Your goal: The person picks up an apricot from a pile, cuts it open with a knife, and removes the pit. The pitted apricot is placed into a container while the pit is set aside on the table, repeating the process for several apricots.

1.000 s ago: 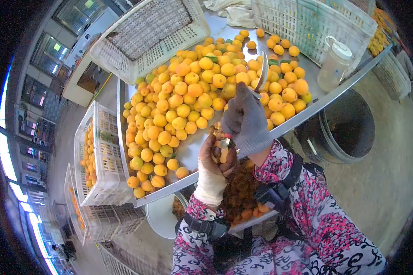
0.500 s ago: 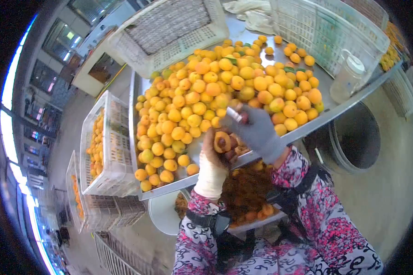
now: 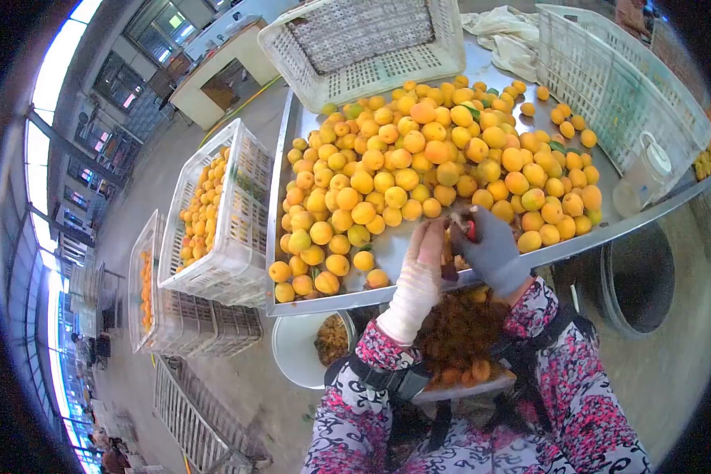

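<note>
Near the fruit heap (image 3: 403,158), likely for easy reach, my left fingers (image 3: 428,242) close round something hidden and my right fingers (image 3: 472,250) grip something red (image 3: 472,230)

Left hand (image 3: 428,251): off-wht ribbed knit covering (image 3: 408,302), fingers exposed. Right hand (image 3: 491,251): gray knit glove (image 3: 499,261). Left sleeve (image 3: 346,423) & right sleeve (image 3: 583,395): wht w/ hot-pink speckled patches, blk curls. Blk strap (image 3: 381,378) w/ buckle, left forearm; blk band (image 3: 547,330), right. Garment front (image 3: 470,457): same print, partly hidden.
</note>
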Motion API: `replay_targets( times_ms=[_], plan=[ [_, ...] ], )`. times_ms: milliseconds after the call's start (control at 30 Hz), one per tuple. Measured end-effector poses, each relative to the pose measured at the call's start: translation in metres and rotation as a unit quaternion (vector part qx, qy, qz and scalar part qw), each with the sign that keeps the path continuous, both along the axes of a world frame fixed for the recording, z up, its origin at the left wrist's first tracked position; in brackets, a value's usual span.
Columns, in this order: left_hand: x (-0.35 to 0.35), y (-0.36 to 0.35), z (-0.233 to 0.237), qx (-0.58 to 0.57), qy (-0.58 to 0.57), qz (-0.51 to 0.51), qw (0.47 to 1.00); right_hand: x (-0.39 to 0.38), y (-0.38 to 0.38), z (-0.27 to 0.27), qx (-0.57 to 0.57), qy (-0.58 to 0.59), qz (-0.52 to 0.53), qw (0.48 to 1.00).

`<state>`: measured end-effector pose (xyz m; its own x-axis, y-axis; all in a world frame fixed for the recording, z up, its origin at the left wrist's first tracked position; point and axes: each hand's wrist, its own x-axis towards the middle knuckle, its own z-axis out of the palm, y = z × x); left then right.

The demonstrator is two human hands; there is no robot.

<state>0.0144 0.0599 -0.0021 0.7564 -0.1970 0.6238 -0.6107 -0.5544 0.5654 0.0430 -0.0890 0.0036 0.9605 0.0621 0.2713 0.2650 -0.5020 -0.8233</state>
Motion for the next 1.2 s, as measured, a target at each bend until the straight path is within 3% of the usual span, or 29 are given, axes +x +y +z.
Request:
replay_targets(
  times_ms=[67,100,133,167,200,233,300,333,367,400,433,467,500,567,700,733,800,867,900,967,1033,1100,1200],
  plan=[
    [-0.007,0.011,0.011,0.101,0.057,-0.035,0.993,0.008,-0.004,0.001,0.009,0.008,-0.024,1.000],
    [-0.011,0.017,0.014,0.102,0.057,-0.035,0.993,0.011,-0.005,0.002,0.019,0.018,-0.048,0.998],
    [-0.016,0.022,0.015,0.098,0.119,-0.107,0.982,0.011,-0.005,0.004,0.032,0.013,-0.040,0.999],
    [-0.019,0.023,0.029,0.093,0.181,-0.179,0.963,0.012,-0.005,0.003,0.033,0.015,-0.042,0.998],
    [-0.024,0.025,0.045,0.051,0.327,-0.220,0.918,0.014,-0.003,0.001,0.089,-0.004,-0.043,0.995],
    [-0.025,0.026,0.057,0.049,0.328,-0.220,0.918,0.014,-0.002,0.000,0.145,-0.024,-0.043,0.988],
    [-0.027,0.030,0.068,0.051,0.497,-0.209,0.841,0.010,-0.003,0.005,0.149,-0.004,-0.044,0.988],
    [-0.024,0.038,0.054,0.073,0.362,-0.177,0.912,0.008,-0.004,0.008,0.154,0.016,-0.047,0.987],
    [-0.022,0.047,0.052,-0.035,0.382,-0.137,0.914,0.005,-0.005,0.011,0.154,0.018,-0.048,0.987],
    [-0.017,0.055,0.055,-0.070,0.394,-0.059,0.915,0.002,-0.006,0.013,0.155,0.056,-0.032,0.986],
    [-0.012,0.070,0.048,-0.009,0.355,0.060,0.933,0.000,-0.007,0.015,0.156,0.093,-0.017,0.983],
    [-0.007,0.093,0.026,0.179,0.250,0.171,0.936,-0.001,-0.007,0.015,0.156,0.094,-0.019,0.983],
    [-0.007,0.101,0.019,0.258,0.282,0.231,0.895,-0.003,-0.007,0.015,0.165,0.107,-0.004,0.980],
    [-0.009,0.095,0.024,0.357,0.348,0.249,0.830,-0.006,-0.007,0.016,0.174,0.121,0.011,0.977],
    [-0.004,0.071,0.015,0.375,0.368,0.275,0.805,-0.008,-0.006,0.013,0.102,0.108,0.040,0.988],
    [-0.001,0.071,0.010,0.360,0.382,0.270,0.807,-0.009,-0.005,0.014,0.058,0.122,0.039,0.990],
    [0.001,0.073,0.005,0.344,0.393,0.264,0.811,-0.016,-0.005,0.024,0.079,0.138,0.044,0.986],
    [-0.003,0.079,0.003,0.181,0.323,0.200,0.907,-0.016,-0.004,0.019,0.093,0.134,0.052,0.985],
    [-0.002,0.066,0.016,0.182,0.321,0.193,0.909,-0.014,-0.003,0.013,0.094,0.133,0.044,0.986],
    [-0.003,0.035,0.045,-0.137,0.396,0.060,0.906,-0.010,0.000,0.006,0.042,0.190,0.045,0.980],
    [-0.001,0.020,0.047,-0.181,0.395,0.024,0.900,-0.012,0.000,0.009,0.084,0.203,0.042,0.975],
    [0.003,0.011,0.040,-0.201,0.309,-0.046,0.929,-0.012,0.000,0.015,0.294,0.343,0.099,0.886],
    [0.006,0.000,0.034,-0.196,0.278,-0.069,0.938,-0.011,-0.006,0.007,0.389,0.334,0.130,0.849]
  ],
)
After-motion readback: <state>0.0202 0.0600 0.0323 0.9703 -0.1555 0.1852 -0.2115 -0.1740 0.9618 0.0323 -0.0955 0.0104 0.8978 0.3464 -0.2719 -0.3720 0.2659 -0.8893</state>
